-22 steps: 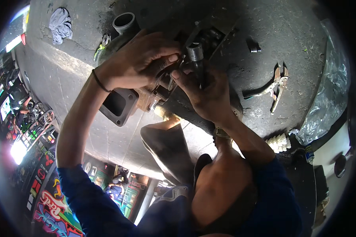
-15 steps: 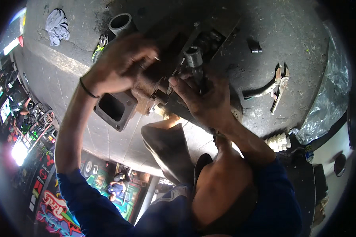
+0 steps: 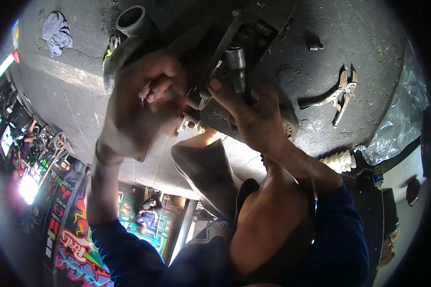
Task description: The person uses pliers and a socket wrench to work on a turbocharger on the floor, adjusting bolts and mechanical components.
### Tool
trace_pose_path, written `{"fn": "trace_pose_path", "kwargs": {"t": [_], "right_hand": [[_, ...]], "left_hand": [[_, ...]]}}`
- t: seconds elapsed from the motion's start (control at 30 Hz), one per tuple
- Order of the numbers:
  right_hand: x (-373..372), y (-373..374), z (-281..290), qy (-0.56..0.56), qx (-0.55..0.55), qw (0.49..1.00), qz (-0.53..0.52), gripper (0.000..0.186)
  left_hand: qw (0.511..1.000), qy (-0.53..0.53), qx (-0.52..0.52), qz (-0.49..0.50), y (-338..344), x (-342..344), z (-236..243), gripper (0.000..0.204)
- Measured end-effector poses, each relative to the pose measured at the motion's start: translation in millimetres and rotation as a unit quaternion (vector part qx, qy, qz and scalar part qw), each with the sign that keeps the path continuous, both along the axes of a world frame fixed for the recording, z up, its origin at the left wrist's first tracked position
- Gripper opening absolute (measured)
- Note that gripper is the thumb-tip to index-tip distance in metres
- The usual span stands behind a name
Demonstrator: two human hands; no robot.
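My right hand (image 3: pixel 258 115) is closed around a socket wrench (image 3: pixel 235 60), its round metal socket standing up past the thumb. My left hand (image 3: pixel 148 103) is curled with the fingertips drawn in, blurred by motion; whatever it holds, if anything, is hidden. Between and beneath both hands lies a rusty, dark metal turbocharger (image 3: pixel 191 115), partly covered by them. Its wide round pipe mouth (image 3: pixel 131 21) shows beyond my left hand. A cylinder with small holes in its end (image 3: pixel 289 128) sits by my right wrist.
Locking pliers (image 3: pixel 340 98) and a small dark socket (image 3: pixel 315 47) lie on the grey floor at right. An open tray (image 3: pixel 261 31) with dark parts is ahead. A grey rag (image 3: pixel 57 33) lies far left, clear plastic sheeting (image 3: pixel 397 115) at the right edge.
My left hand has turned and curled its fingers, coming nearer and covering the square flange seen before. My right hand keeps the socket wrench in about the same place. The view has shifted slightly.
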State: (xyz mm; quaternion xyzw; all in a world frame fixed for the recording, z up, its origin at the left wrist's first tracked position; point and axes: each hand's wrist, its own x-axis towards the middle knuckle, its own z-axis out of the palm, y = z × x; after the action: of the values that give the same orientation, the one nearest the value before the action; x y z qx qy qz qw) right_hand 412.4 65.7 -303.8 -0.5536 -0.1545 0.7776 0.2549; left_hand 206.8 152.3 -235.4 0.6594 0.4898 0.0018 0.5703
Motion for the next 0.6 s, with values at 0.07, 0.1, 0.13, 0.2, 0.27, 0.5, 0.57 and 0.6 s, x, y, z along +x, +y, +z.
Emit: {"fn": "trace_pose_path", "kwargs": {"t": [0.07,0.1,0.13,0.2,0.27,0.5,0.57,0.6], "right_hand": [[-3,-11,-12,-0.025,0.149,0.988,-0.035,0.025],[-2,-12,-12,-0.023,0.143,0.989,-0.037,0.025],[1,-10,-12,-0.005,0.124,0.99,-0.063,0.024],[9,-11,-13,0.01,0.101,0.991,-0.091,0.024],[17,-22,-18,0.014,0.093,0.993,-0.07,0.022],[52,-47,-38,-0.081,0.315,0.946,0.001,0.023],[55,-60,-52,-0.135,0.364,0.921,0.027,0.026],[56,-62,-53,-0.157,0.381,0.91,0.039,0.027]], "left_hand": [[0.995,0.021,0.093,-0.037,-14,27,-6,0.027],[0.978,0.049,0.188,-0.074,-19,35,-8,0.03],[0.979,0.048,0.185,-0.076,-19,34,-10,0.03],[0.979,0.071,0.167,-0.096,-19,26,-16,0.035],[0.979,0.097,0.149,-0.096,-26,20,-15,0.034],[0.961,0.068,0.252,-0.088,-36,22,-27,0.035],[0.962,0.074,0.24,-0.104,-31,23,-23,0.037],[0.963,0.076,0.236,-0.1,-29,22,-23,0.037]]}}
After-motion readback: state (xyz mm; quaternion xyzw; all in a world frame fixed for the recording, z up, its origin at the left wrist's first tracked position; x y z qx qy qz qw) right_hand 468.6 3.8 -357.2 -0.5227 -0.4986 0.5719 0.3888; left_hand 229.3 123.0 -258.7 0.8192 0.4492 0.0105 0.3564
